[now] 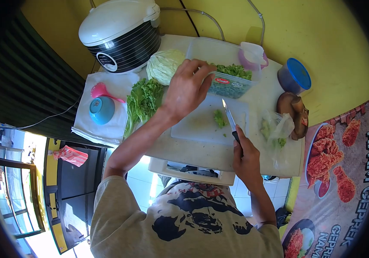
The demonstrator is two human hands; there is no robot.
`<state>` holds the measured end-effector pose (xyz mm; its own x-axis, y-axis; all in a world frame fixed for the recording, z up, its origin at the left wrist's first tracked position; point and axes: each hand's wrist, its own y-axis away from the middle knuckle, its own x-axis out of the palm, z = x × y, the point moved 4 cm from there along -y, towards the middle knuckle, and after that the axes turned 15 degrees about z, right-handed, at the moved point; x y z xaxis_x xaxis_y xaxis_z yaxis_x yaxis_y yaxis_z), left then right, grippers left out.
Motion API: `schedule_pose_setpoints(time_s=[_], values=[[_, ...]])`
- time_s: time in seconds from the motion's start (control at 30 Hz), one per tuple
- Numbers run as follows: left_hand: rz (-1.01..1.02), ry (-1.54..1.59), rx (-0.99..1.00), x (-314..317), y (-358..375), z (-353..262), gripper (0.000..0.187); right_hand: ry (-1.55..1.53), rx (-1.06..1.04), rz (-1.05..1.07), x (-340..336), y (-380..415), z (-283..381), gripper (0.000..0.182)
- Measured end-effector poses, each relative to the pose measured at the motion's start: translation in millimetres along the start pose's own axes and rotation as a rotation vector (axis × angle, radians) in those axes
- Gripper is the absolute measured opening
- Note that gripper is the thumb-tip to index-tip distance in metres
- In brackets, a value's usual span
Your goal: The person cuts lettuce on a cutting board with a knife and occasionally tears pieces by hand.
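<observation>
My right hand (245, 155) is wrapped round the dark handle of a knife (229, 115), its blade pointing up and away over a white cutting board (193, 124). Small pieces of cut lettuce (219, 118) lie on the board beside the blade. At the near left corner of a clear plastic container (229, 88) is my left hand (191, 86), with bent fingers; anything between its fingertips is hidden. Chopped lettuce (236, 71) fills part of that container. Left of my forearm lies a leafy head of lettuce (143, 99), with a pale cabbage (165, 66) behind it.
A rice cooker (124, 36) stands at the back left. In front of it, a blue bowl (102, 110) and a pink scoop (100, 91) sit on white cloth. To the right are a plastic bag with greens (274, 131), a brown stone-like object (294, 114) and a blue-lidded tub (295, 76).
</observation>
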<state>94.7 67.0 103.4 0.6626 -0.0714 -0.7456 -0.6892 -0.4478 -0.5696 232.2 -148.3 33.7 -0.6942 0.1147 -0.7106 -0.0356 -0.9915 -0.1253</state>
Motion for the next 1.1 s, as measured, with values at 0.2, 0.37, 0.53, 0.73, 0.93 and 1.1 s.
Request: schedule_pose_setpoints(time_s=[0.2,0.37,0.53,0.73,0.93,1.1], values=[[0.473,0.0,0.031,65.4,46.8,-10.6,0.031,0.034,0.008,-0.057,-4.2,-0.9,-5.8,0.055],[0.588,0.231,-0.079,71.1,53.3,-4.3,0.018,0.059,0.113,-0.064,-2.6,-2.3,-8.1,0.045],[0.651,0.823,-0.385,50.8,58.2,-5.7,0.013,-0.052,0.057,-0.11,2.8,-17.0,-1.5,0.045],[0.567,1.097,-0.343,46.8,75.1,1.1,0.016,-0.403,0.026,-0.021,16.3,-55.7,9.4,0.048],[0.399,1.077,-0.355,27.3,88.2,5.6,0.036,-0.512,0.051,0.066,26.4,-68.2,-4.6,0.031],[0.525,1.19,-0.447,27.3,93.6,3.3,0.039,-0.487,-0.092,0.165,28.7,-78.8,-7.2,0.017]])
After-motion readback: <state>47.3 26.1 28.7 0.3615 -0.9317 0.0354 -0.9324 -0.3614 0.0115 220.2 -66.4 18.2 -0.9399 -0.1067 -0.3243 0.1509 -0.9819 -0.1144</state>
